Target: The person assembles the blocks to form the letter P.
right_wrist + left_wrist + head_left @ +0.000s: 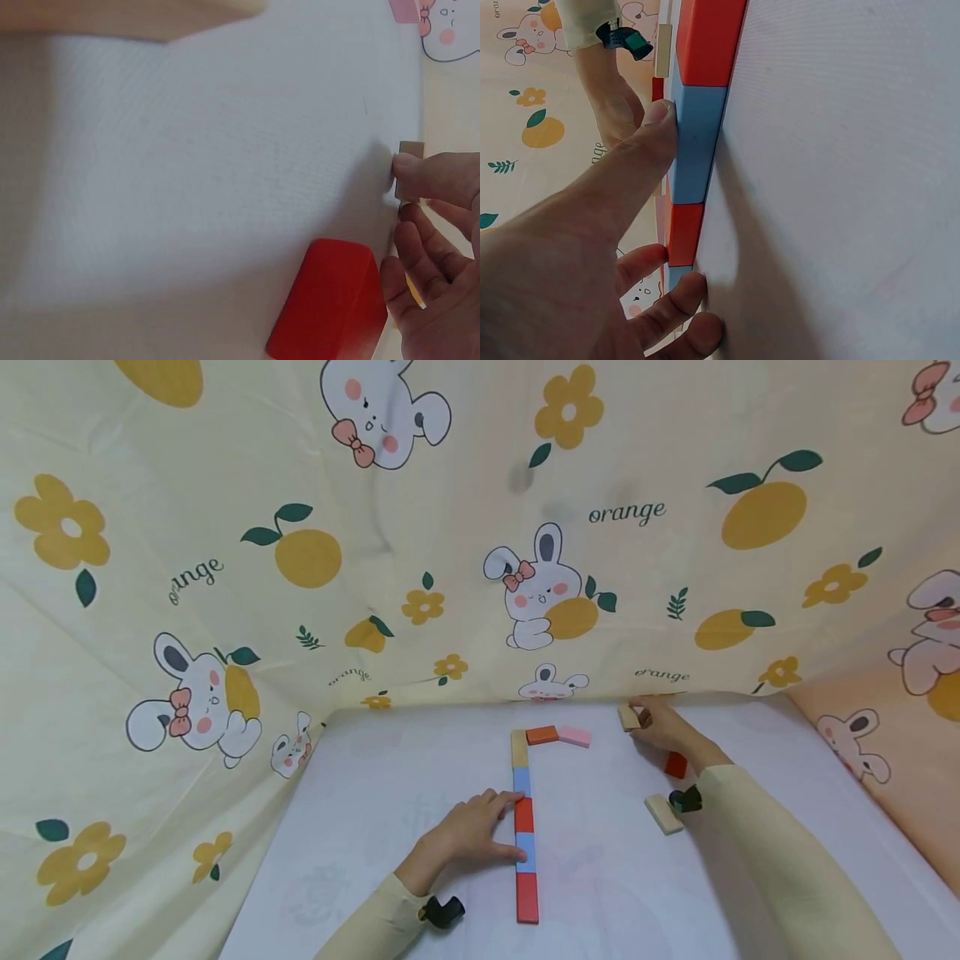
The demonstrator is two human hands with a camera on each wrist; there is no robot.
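My right hand (663,727), near the table's far edge, pinches a natural wooden block (628,718) between thumb and fingers. The same block (409,193) shows at the right wrist view's right side, partly covered by the thumb. With thumb and fingers spread, my left hand (468,833) touches the left side of a straight row of blocks. Its thumb rests against a blue block (697,146), and a fingertip meets a red block (684,234) farther along. That row ends nearest me in a red block (527,897) and farthest in a wooden block (519,748).
From the row's far end, an orange block (542,735) and a pink block (575,737) extend rightward. A loose red block (676,765) lies under the right forearm, and a loose wooden block (663,814) lies nearer me. Patterned cloth (450,527) hangs behind the white table (360,793).
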